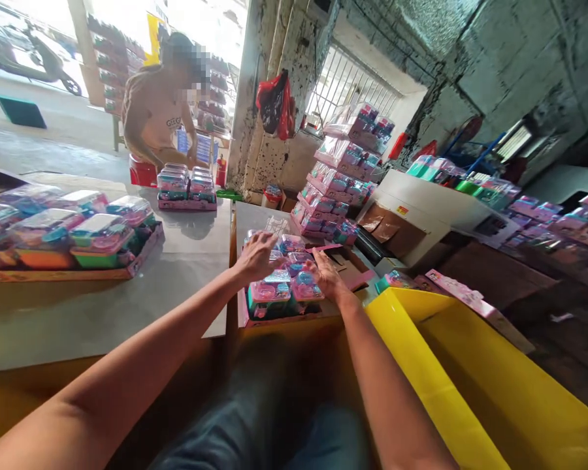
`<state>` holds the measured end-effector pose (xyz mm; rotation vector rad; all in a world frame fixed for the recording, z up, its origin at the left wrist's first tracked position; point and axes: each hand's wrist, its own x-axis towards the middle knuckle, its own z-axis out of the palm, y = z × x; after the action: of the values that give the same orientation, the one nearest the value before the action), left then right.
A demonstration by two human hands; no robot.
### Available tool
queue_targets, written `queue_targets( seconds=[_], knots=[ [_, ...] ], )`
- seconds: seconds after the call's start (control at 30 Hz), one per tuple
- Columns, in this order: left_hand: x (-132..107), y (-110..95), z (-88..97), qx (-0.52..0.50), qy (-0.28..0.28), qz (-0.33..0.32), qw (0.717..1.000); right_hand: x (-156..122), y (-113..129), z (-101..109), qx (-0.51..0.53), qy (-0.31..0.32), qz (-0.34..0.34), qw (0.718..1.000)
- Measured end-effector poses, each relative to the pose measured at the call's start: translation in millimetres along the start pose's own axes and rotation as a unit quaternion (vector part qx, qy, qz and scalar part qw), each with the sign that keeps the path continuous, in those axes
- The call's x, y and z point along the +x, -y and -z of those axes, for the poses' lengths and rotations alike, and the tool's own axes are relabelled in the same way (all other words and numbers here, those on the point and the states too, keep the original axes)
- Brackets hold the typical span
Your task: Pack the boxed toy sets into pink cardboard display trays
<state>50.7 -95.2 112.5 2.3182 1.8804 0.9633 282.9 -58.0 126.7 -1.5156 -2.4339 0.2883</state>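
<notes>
In front of me a shallow pink cardboard tray (245, 321) holds several small plastic boxes (269, 297) with clear lids and pink and teal parts. My left hand (259, 258) lies over the tray's left side, its fingers stretched out above the boxes. At the right side, my right hand (326, 273) has its fingers extended along the boxes, near the tray's raised pink edge. Neither hand is closed round anything. Whether the fingertips press on the boxes, I cannot tell.
To the left stands another filled tray (147, 251); a third (187, 204) is farther back before a seated person (161, 111). A tall stack of filled trays (333, 173) rises behind my tray. A yellow bin (406, 326) is at my right, near an open brown carton (355, 264).
</notes>
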Motion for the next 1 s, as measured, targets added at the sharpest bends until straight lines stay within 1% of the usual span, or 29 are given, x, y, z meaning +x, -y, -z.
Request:
queue_targets(
  seconds=[0.03,0.1,0.2,0.3,0.4,0.47,0.5,0.6,0.67,0.83,1.0],
  knots=[
    [8.7,1.5,2.2,0.023,0.005,0.025,0.999,6.7,3.4,1.5,-0.013,-0.013,-0.007,1.000],
    [28.3,2.9,1.8,0.063,0.048,0.052,0.996,23.4,10.1,0.0,-0.043,-0.018,-0.016,0.999],
    [58.3,9.5,-9.1,0.103,0.108,0.063,0.987,51.8,13.9,-10.4,-0.081,0.018,-0.028,0.996],
    [83.0,27.0,-24.6,0.118,0.120,0.099,0.981,79.4,8.4,-19.5,-0.093,0.044,-0.032,0.994],
    [99.0,45.7,-38.5,0.128,0.113,0.141,0.975,106.5,1.1,-20.6,-0.079,0.028,-0.037,0.996],
    [104.1,53.0,-46.4,0.146,0.129,0.155,0.969,123.4,-1.4,-21.3,-0.072,0.010,-0.037,0.997],
    [105.1,54.9,-49.9,0.156,0.139,0.154,0.966,130.8,-1.8,-23.0,-0.070,0.013,-0.034,0.997],
    [103.8,55.8,-56.6,0.183,0.151,0.138,0.962,145.2,-1.9,-33.7,-0.045,0.071,-0.006,0.996],
    [102.2,54.2,-57.8,0.198,0.151,0.133,0.959,148.2,-2.3,-41.9,-0.025,0.093,0.011,0.995],
    [102.9,49.5,-56.8,0.230,0.168,0.137,0.949,147.1,-4.1,-50.7,-0.008,0.081,0.011,0.997],
    [105.1,49.2,-60.6,0.246,0.164,0.148,0.944,147.8,-3.6,-54.3,0.003,0.063,0.013,0.998]
  ],
)
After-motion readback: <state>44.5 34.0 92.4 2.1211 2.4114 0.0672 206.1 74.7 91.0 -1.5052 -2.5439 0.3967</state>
